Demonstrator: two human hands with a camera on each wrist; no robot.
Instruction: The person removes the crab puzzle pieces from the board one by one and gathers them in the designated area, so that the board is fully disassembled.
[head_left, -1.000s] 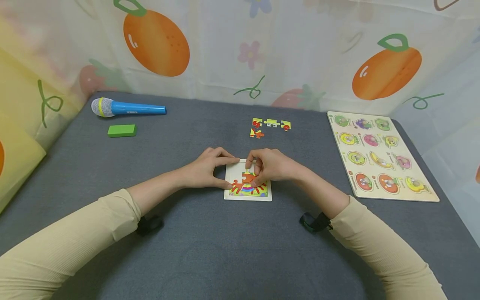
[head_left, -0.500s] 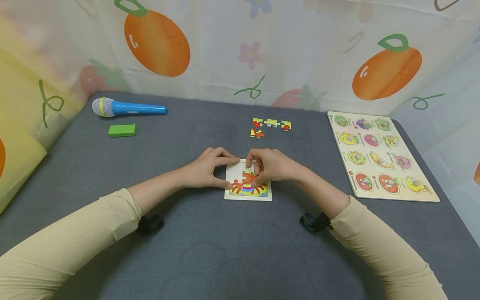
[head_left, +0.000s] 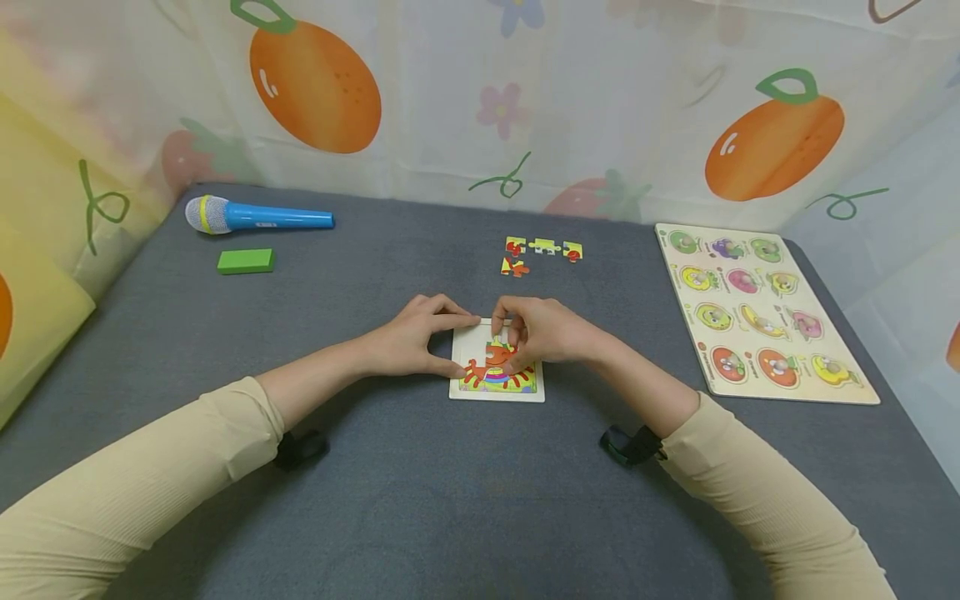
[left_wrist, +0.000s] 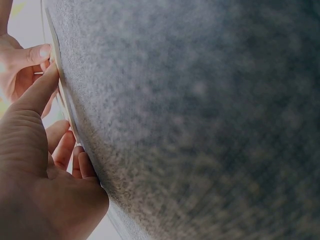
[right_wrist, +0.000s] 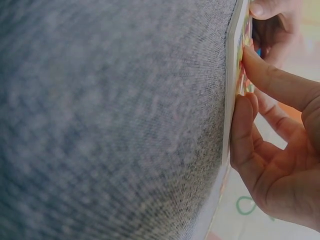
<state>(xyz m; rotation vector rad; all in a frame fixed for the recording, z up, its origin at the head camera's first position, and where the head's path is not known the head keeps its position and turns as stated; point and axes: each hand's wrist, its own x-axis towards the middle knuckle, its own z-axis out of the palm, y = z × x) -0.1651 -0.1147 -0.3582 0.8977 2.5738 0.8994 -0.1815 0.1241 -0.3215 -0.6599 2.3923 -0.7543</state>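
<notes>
A small square puzzle board [head_left: 497, 395], its picture a red crab-like figure with a rainbow band, lies on the grey table. Its upper left part is bare, and the upper right lies under my fingers. My left hand [head_left: 408, 340] holds the board's left side, thumb low and fingertips at the top edge. From the right, my right hand [head_left: 551, 329] reaches over the board. Its thumb and curled fingers pinch a puzzle piece [head_left: 496, 354], partly covered, at the picture's middle. In the right wrist view the thumb [right_wrist: 272, 77] touches the board's face.
Several loose yellow and red puzzle pieces [head_left: 543, 247] lie behind the board. A larger fruit peg board [head_left: 795, 387] is at the right. At the back left lie a blue toy microphone [head_left: 277, 217] and a green block [head_left: 246, 262]. A patterned curtain [head_left: 442, 92] hangs behind the table.
</notes>
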